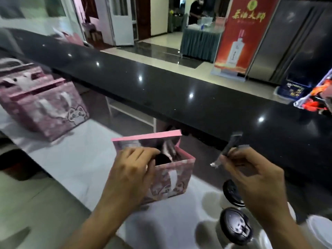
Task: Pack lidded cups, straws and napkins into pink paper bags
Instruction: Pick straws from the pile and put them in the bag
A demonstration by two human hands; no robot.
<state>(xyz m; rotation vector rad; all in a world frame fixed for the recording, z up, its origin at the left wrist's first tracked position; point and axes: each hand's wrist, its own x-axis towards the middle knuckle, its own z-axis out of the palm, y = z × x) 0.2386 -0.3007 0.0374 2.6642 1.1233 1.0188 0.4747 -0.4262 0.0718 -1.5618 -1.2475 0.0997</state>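
An open pink paper bag (170, 178) with cat drawings stands on the white table in front of me. My left hand (133, 169) grips its near left rim, fingers curled over the edge into the opening. Something dark sits inside the bag; the blur hides what it is. To the right of the bag, my right hand (251, 173) pinches wrapped straws (231, 143) that point up and away. Below that hand stand two cups with black lids (235, 225), the farther lidded cup (230, 191) partly hidden by my wrist.
More pink cat bags (48, 108) stand at the left of the white table (77, 159). A black glossy counter (179, 90) runs across behind. Colourful packets (316, 97) lie on it at the far right. A person stands at a distant table in the background.
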